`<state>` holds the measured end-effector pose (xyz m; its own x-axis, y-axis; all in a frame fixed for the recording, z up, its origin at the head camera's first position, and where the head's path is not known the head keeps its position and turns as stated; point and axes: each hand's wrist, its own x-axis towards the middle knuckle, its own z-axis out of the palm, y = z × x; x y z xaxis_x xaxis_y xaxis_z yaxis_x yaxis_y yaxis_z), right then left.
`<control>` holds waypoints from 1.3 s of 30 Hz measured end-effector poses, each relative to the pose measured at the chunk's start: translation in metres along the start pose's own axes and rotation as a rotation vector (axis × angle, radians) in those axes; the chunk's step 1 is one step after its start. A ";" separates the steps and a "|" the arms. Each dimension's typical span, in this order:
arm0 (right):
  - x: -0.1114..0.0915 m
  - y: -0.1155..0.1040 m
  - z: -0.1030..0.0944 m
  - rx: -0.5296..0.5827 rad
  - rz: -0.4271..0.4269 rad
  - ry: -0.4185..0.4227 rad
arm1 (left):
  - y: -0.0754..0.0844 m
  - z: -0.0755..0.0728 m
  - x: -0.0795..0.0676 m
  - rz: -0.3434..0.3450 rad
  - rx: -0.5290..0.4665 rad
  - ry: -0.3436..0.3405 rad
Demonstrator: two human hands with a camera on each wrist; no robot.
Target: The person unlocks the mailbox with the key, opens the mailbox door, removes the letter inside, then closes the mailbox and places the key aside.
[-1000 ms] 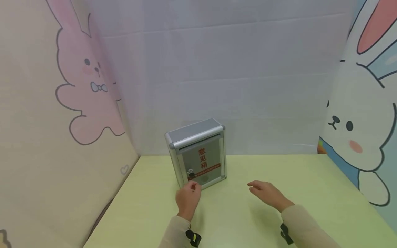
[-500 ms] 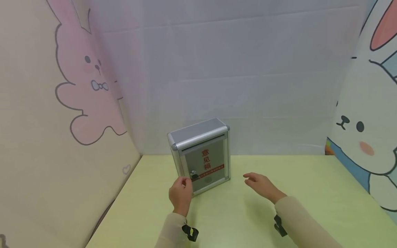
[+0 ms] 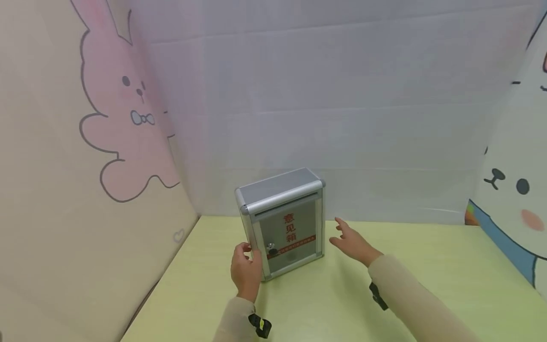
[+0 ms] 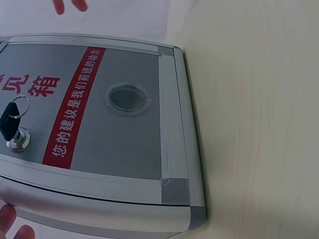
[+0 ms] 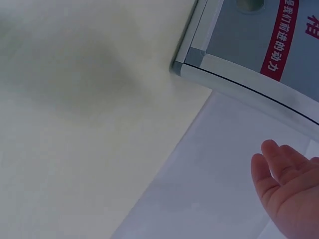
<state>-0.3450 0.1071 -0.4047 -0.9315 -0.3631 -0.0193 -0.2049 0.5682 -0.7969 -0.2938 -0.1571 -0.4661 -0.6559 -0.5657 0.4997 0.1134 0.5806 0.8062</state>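
Observation:
A silver metal suggestion box (image 3: 279, 223) stands upright on the table, its front turned slightly to my right. Red characters and a red strip mark its grey front panel. A black-headed key (image 4: 9, 122) on a ring sits in the lock (image 4: 19, 140) at the panel's left. My left hand (image 3: 246, 271) is at the lower left side of the box, fingers loosely bent, fingertips right at the side frame in the left wrist view. Off the right side, my right hand (image 3: 353, 243) reaches toward the box with fingers spread and nothing in them.
The pale yellow-green table (image 3: 192, 285) meets a whitish sheet (image 3: 342, 118) behind the box. Side walls carry a pink rabbit (image 3: 124, 123) at the left and a white rabbit (image 3: 513, 199) at the right.
My left hand has shifted from in front of the lock to the box's left side, its fingers opening. My right hand has moved closer to the right side and spread its fingers.

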 end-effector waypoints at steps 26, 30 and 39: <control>0.024 -0.020 0.010 0.121 0.024 0.125 | 0.000 -0.004 0.003 0.066 0.070 -0.024; 0.022 -0.019 0.012 0.116 0.014 0.127 | 0.000 -0.007 0.002 0.043 0.081 -0.037; 0.012 -0.019 0.009 0.102 0.012 0.146 | 0.006 -0.008 -0.001 -0.011 0.085 -0.073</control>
<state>-0.3491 0.0853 -0.3959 -0.9690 -0.2413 0.0524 -0.1686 0.4918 -0.8542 -0.2861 -0.1574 -0.4592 -0.7100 -0.5300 0.4637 0.0440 0.6238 0.7804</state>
